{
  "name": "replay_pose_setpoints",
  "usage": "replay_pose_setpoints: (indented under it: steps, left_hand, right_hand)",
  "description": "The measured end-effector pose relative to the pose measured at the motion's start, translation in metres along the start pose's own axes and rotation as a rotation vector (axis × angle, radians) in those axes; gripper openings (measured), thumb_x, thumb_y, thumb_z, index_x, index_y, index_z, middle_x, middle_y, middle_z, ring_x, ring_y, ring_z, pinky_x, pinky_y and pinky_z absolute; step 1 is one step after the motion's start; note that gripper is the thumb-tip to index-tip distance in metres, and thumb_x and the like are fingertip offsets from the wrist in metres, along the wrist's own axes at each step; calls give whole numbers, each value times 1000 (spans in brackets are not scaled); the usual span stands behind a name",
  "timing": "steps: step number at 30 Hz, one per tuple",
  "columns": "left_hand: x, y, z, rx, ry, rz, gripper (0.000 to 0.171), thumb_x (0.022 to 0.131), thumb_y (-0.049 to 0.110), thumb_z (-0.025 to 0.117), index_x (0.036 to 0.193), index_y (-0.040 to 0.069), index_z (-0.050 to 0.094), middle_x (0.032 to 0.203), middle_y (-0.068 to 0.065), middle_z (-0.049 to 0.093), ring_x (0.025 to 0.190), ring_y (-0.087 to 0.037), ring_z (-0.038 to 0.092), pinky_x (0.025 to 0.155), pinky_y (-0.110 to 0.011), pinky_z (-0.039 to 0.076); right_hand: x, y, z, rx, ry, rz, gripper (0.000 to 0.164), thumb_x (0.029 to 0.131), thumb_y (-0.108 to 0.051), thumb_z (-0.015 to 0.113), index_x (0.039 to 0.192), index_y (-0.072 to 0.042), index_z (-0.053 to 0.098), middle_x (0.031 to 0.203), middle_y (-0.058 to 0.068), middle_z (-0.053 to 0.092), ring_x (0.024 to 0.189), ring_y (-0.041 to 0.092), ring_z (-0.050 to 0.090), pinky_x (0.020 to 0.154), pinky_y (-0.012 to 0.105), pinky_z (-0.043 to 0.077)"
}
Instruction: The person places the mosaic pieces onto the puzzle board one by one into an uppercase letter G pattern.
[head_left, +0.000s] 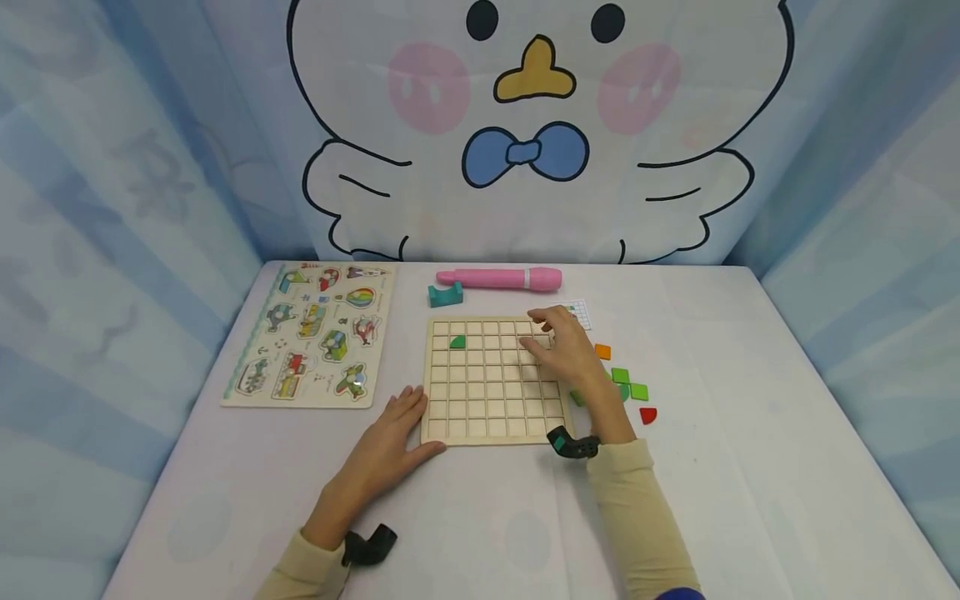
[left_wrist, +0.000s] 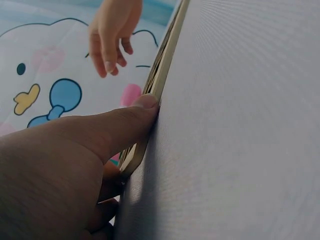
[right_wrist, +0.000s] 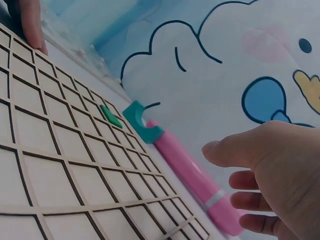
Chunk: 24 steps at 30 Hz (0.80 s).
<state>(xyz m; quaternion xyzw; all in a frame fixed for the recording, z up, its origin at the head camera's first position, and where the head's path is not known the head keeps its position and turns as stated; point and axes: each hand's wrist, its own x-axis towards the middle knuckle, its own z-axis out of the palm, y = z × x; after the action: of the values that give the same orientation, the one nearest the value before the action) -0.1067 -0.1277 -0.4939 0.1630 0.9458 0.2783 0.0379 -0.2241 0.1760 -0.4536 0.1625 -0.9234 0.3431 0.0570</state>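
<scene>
A wooden grid board [head_left: 495, 444] lies on the table, with one green quarter-round piece [head_left: 457, 342] in a cell near its far left corner. My left hand [head_left: 386, 446] rests at the board's near left corner. Its fingers touch the left side, and its thumb [left_wrist: 125, 122] presses on the near edge. Above the board's far right part hovers my right hand [head_left: 566, 350], thumb and index finger apart and nothing between them. Partly behind the right wrist lie loose pieces: an orange square [head_left: 602, 352], green squares [head_left: 638, 392] and a rounded red piece [head_left: 648, 415].
A picture puzzle board [head_left: 382, 333] lies at the left. Behind the grid board are a pink pen-like tube [head_left: 487, 279] and a teal notched block [head_left: 446, 295]. A small printed grid card [head_left: 581, 312] is partly covered by the right hand. A curtain [head_left: 525, 217] hangs behind the table.
</scene>
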Motion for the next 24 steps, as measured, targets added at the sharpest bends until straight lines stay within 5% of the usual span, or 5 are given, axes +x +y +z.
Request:
replay_pose_setpoints:
  steps: [24]
  left_hand:
    - [1,0,2,2,25,5,82,87,45,75,147,-3,47,158,-16,41,151,-32,32,126,-49,27]
  right_hand:
    - [-19,50,-41,26,-190,256,49,91,-23,74,135,-7,60,132,16,59,114,32,54,99,48,51]
